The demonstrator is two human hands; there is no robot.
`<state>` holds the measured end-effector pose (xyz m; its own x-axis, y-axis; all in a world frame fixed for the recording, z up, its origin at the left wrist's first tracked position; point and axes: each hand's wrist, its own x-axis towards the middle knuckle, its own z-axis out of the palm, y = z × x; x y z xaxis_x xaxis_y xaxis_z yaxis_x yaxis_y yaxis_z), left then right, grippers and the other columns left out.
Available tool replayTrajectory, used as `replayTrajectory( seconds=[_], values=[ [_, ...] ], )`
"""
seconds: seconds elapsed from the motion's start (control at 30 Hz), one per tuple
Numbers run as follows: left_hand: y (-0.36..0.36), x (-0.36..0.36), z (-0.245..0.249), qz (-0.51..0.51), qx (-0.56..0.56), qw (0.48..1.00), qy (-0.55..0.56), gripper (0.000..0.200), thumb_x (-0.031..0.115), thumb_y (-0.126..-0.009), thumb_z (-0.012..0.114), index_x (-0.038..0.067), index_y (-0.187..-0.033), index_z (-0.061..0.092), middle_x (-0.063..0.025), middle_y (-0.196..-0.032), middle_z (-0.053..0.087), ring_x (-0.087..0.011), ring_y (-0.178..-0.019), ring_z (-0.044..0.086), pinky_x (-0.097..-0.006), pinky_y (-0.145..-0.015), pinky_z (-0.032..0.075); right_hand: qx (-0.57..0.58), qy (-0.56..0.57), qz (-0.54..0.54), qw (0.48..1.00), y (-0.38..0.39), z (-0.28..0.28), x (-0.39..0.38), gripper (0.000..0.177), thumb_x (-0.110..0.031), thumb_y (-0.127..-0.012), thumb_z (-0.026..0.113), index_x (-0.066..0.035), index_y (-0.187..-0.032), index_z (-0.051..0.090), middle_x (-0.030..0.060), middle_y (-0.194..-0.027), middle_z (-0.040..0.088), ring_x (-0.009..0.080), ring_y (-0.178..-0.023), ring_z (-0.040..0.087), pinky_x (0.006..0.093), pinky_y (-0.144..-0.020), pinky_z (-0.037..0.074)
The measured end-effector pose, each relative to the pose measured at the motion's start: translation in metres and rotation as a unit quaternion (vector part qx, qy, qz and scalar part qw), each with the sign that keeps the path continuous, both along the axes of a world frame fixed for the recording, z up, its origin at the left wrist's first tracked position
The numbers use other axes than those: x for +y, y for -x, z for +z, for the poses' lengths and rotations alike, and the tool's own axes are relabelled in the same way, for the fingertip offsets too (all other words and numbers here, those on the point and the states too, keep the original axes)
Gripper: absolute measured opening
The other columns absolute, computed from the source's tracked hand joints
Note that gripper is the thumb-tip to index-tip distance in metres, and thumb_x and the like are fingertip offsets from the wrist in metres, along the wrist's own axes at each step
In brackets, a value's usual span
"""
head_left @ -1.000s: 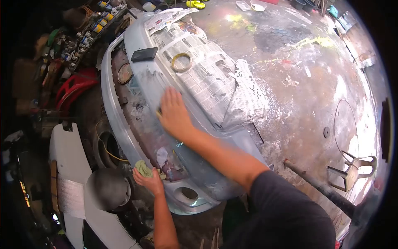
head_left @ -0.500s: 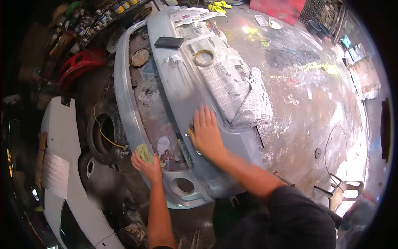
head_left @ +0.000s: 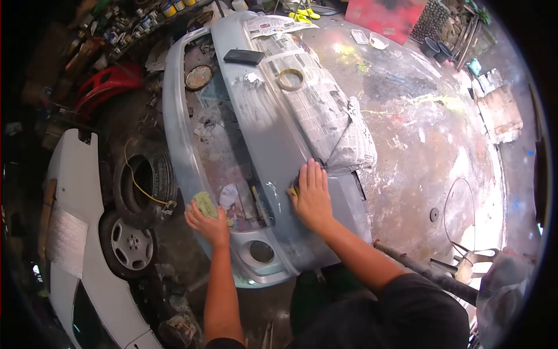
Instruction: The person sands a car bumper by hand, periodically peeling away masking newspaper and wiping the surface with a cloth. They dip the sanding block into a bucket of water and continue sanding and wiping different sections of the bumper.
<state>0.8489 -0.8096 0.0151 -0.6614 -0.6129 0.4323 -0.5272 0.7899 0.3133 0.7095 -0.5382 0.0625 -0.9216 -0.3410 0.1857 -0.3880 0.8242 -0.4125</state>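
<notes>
A grey car bumper [head_left: 264, 136], dull on its surface, lies lengthwise in front of me. My left hand [head_left: 210, 225] is closed around a crumpled yellow-green cloth [head_left: 204, 203] at the bumper's left rim, near the round opening [head_left: 261, 252]. My right hand [head_left: 314, 200] lies on the broad face of the bumper, fingers together and stretched forward. Beneath it is a pad with a yellow edge [head_left: 294, 190], gripped at the side by the thumb. Most of that pad is hidden by the palm. Newspaper [head_left: 317, 102] covers the upper right part of the bumper.
A roll of tape [head_left: 290, 79] and a dark flat block [head_left: 243, 56] rest on the bumper's upper part. A round lid [head_left: 199, 77] shows inside its long opening. To the left are a tire [head_left: 145, 183], a wheel [head_left: 129, 244] and a white car body [head_left: 72, 186].
My right hand has slid to the right and slightly down across the bumper, the pad moving with it. My left hand stays at the rim with the cloth. The view has shifted slightly.
</notes>
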Motion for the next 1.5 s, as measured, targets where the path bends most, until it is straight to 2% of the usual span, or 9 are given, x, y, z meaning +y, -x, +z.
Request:
replayTrajectory(
  seconds=[0.17,0.3,0.6,0.77,0.83,0.9,1.0,1.2,1.5],
  values=[
    [0.002,0.005,0.003,0.008,-0.007,1.0,0.004,0.092,0.026,-0.077,0.082,0.004,-0.154,0.036,-0.0245,-0.155,0.037,-0.0451,-0.145,0.032,-0.0571,-0.12,0.028,0.046,0.102,-0.012,0.994,0.089,0.0,-0.071,0.074,-0.039,-0.099,0.058,0.016,-0.144,0.04,0.0377,-0.154,0.036,0.0502,-0.148,0.03,0.0556,-0.124,0.021],
    [-0.001,0.008,0.01,0.009,-0.029,0.999,-0.018,0.091,0.027,-0.08,0.081,0.005,-0.155,0.035,-0.0243,-0.157,0.035,-0.0438,-0.145,0.031,-0.056,-0.12,0.028,0.115,0.008,-0.033,0.993,0.2,0.0,-0.142,0.075,-0.047,-0.105,0.044,0.015,-0.147,0.039,0.0359,-0.156,0.037,0.0479,-0.147,0.034,0.0537,-0.124,0.023],
    [-0.004,0.005,0.011,-0.005,-0.027,0.999,-0.019,0.089,0.029,-0.083,0.081,0.007,-0.156,0.034,-0.0237,-0.158,0.033,-0.0433,-0.147,0.029,-0.056,-0.12,0.029,-0.061,-0.074,-0.024,0.995,-0.081,-0.003,0.037,0.082,-0.045,-0.1,0.056,0.009,-0.156,0.03,0.0292,-0.167,0.019,0.0439,-0.157,0.015,0.0525,-0.127,0.015],
    [-0.003,0.004,0.008,0.009,-0.044,0.999,-0.024,0.09,0.033,-0.083,0.08,0.008,-0.156,0.033,-0.0236,-0.157,0.034,-0.0437,-0.146,0.03,-0.0561,-0.12,0.03,-0.075,0.011,-0.027,0.997,-0.016,0.016,-0.023,0.085,-0.049,-0.1,0.055,0.01,-0.156,0.029,0.0291,-0.167,0.021,0.0424,-0.158,0.014,0.0521,-0.128,0.012],
    [-0.004,0.001,0.0,0.003,-0.033,0.999,-0.003,0.09,0.034,-0.083,0.08,0.009,-0.156,0.033,-0.0243,-0.156,0.035,-0.0439,-0.145,0.031,-0.0564,-0.119,0.03,0.035,0.034,-0.05,0.998,0.033,-0.002,-0.074,0.083,-0.053,-0.103,0.047,0.008,-0.156,0.031,0.028,-0.167,0.022,0.0403,-0.158,0.016,0.0505,-0.128,0.014],
    [-0.004,-0.004,-0.009,-0.01,-0.015,0.999,0.031,0.09,0.035,-0.084,0.08,0.009,-0.156,0.034,-0.025,-0.155,0.036,-0.0442,-0.144,0.032,-0.0566,-0.119,0.029,0.052,-0.036,-0.034,0.997,0.054,0.001,-0.097,0.081,-0.056,-0.105,0.039,0.006,-0.156,0.033,0.026,-0.168,0.023,0.0375,-0.158,0.016,0.0487,-0.129,0.013],
    [-0.005,-0.003,-0.01,0.004,-0.028,1.0,-0.001,0.088,0.037,-0.084,0.079,0.009,-0.156,0.035,-0.0257,-0.154,0.038,-0.0442,-0.143,0.032,-0.0567,-0.119,0.029,0.038,-0.046,0.045,0.997,0.022,0.0,-0.051,0.079,-0.053,-0.105,0.042,0.005,-0.157,0.033,0.0244,-0.168,0.023,0.0359,-0.159,0.015,0.0478,-0.129,0.013],
    [-0.002,-0.003,-0.004,0.001,-0.021,1.0,0.004,0.089,0.036,-0.083,0.078,0.008,-0.156,0.036,-0.0227,-0.156,0.037,-0.0422,-0.146,0.031,-0.0554,-0.12,0.03,-0.047,-0.095,-0.049,0.993,-0.116,-0.013,0.107,0.08,-0.046,-0.101,0.055,0.007,-0.156,0.032,0.0264,-0.168,0.022,0.0383,-0.158,0.017,0.0484,-0.129,0.013],
    [-0.004,-0.004,-0.001,0.01,-0.074,0.997,0.002,0.092,0.043,-0.087,0.077,0.009,-0.158,0.031,-0.0238,-0.158,0.033,-0.0413,-0.148,0.028,-0.0545,-0.12,0.029,0.006,-0.012,-0.043,0.999,-0.035,-0.016,0.039,0.076,-0.043,-0.103,0.051,0.009,-0.154,0.033,0.0298,-0.165,0.024,0.0418,-0.156,0.02,0.0497,-0.128,0.015]
  ],
)
